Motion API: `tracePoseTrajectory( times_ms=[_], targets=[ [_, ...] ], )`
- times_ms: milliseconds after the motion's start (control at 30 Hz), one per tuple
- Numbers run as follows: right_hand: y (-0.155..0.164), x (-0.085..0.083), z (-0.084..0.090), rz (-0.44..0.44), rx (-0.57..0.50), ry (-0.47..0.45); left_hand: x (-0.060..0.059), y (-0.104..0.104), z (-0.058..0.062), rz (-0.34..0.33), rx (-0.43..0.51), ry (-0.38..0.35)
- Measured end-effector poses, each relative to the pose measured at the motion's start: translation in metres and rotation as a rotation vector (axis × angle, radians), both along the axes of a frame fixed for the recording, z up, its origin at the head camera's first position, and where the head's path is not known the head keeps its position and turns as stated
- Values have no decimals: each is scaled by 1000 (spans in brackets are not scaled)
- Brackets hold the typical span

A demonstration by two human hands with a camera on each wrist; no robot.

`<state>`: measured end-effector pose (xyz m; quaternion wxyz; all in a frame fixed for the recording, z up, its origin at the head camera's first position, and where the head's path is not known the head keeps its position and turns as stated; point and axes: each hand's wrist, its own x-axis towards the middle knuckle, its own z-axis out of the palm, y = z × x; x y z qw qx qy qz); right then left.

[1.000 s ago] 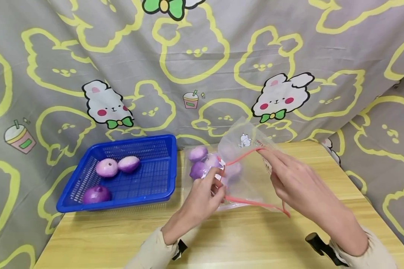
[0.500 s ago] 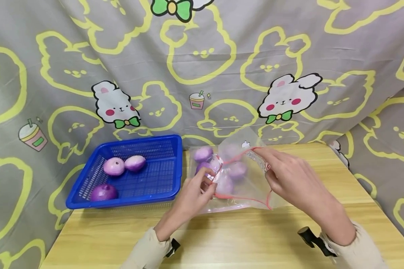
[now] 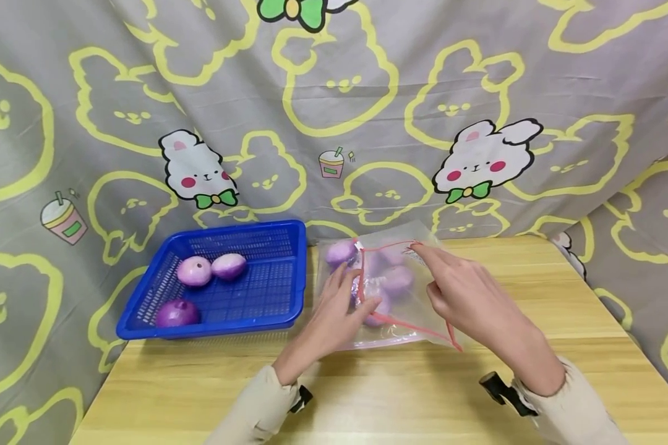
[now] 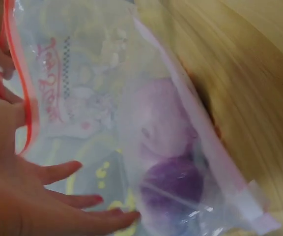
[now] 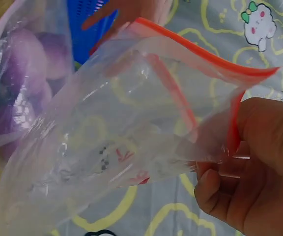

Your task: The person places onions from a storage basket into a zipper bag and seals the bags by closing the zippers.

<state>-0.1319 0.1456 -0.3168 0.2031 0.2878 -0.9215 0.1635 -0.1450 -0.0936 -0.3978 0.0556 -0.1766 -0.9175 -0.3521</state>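
A clear zip bag [image 3: 409, 312] with a red seal lies on the wooden table [image 3: 401, 395], mouth toward me, with several purple onions [image 3: 396, 278] inside. My left hand [image 3: 339, 309] is at the bag's left rim, its fingers straight and spread on the plastic over the onions. The left wrist view shows those fingers [image 4: 92, 199] flat against the bag [image 4: 107, 73] beside a dark purple onion [image 4: 171, 184]. My right hand [image 3: 467, 296] pinches the upper rim and holds the mouth apart. In the right wrist view its fingers [image 5: 249, 172] grip the bag [image 5: 107, 147] at the red seal.
A blue plastic basket [image 3: 292, 272] stands to the left of the bag with three onions: two pale ones [image 3: 194, 271] at the back and a dark one [image 3: 177, 313] in front. A grey cartoon-print cloth [image 3: 367, 93] hangs behind and along the table's right side.
The bag's raised rim has come down and the bag lies flatter on the table. My left fingers have let go of their pinch on the rim and straightened over the plastic.
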Motion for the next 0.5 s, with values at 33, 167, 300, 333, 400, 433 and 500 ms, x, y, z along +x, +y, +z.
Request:
tracePoseTrajectory(
  times_ms=[33,167,300,333,400,433,500],
  targets=[
    [1,-2,-2,-6,5,-9,-3,2,-2,8,-27,-40],
    [10,-11,-8,-73,23,-25,-15,4,-12,16,-39,-100],
    [28,-13,-9,-169,7,-6,-22,0,-20,55,-27,-81],
    [33,-13,-8,-183,3,8,-22,-1,-21,63,-48,-88],
    [42,-11,-8,-193,-7,35,-23,-1,-24,68,-112,-109],
    [46,-10,-7,-193,-11,51,-24,0,-26,62,-149,-120],
    [52,-7,-7,-195,-25,80,-24,5,-28,34,-197,-135]
  ],
)
